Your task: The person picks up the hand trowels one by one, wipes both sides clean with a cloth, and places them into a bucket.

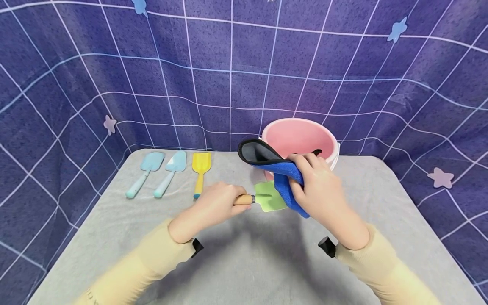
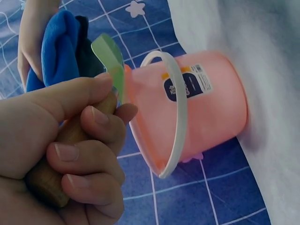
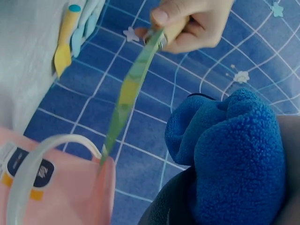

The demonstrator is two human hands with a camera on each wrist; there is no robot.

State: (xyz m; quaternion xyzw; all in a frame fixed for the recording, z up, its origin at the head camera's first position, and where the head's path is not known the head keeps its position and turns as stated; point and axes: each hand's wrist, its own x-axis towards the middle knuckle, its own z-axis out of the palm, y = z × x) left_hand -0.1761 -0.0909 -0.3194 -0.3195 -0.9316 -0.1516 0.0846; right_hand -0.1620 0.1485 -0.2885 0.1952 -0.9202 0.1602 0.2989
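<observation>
My left hand (image 1: pixel 221 201) grips the wooden handle (image 2: pixel 70 136) of a small trowel with a light green blade (image 1: pixel 268 197). The fingers wrap round the handle, and the blade points right, in front of the bucket. My right hand (image 1: pixel 318 186) holds a folded blue cloth (image 1: pixel 287 184) with a dark grey underside and black edging. In the head view the cloth overlaps the right end of the green blade. The right wrist view shows the blue cloth (image 3: pixel 239 154) bunched up, apart from the blade (image 3: pixel 126 98).
Behind the hands stands a pink bucket (image 1: pixel 278 131) with a white handle (image 2: pixel 180 117). At the back left of the grey table (image 1: pixel 244 262) lie two light blue trowels (image 1: pixel 152 162) and a yellow shovel (image 1: pixel 201 163). A blue grid-patterned curtain (image 1: pixel 213 84) surrounds the table.
</observation>
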